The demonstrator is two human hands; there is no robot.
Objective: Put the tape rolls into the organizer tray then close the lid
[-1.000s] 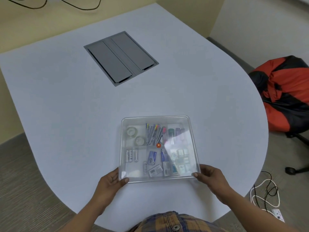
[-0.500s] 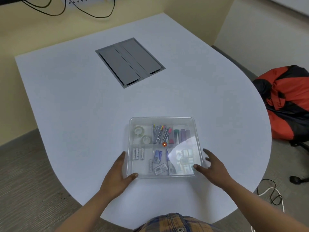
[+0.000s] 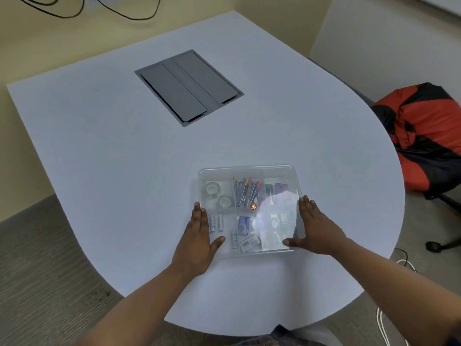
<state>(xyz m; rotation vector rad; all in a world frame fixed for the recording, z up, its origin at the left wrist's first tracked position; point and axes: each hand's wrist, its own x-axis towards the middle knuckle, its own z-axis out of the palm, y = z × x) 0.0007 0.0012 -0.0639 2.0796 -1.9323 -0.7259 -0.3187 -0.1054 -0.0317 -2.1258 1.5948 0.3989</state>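
Observation:
The clear plastic organizer tray [image 3: 249, 169] lies on the white table near the front edge, with its transparent lid on top. Through the lid I see two clear tape rolls [image 3: 217, 194] in the back-left compartment, pens in the middle, batteries and small items in front. My left hand [image 3: 199, 236] lies flat along the tray's left edge, thumb on the lid. My right hand [image 3: 313, 226] lies flat along the right edge, thumb on the lid near the front corner. Neither hand grips anything.
A grey cable hatch [image 3: 188, 87] is set into the table [image 3: 112, 146] further back. A red and black bag [image 3: 424, 136] sits on a chair at the right. Cables lie on the floor at the lower right and hang on the wall behind.
Both hands have moved from the tray's front corners up along its left and right sides and now lie flat with the palms down. The tray has stayed in place.

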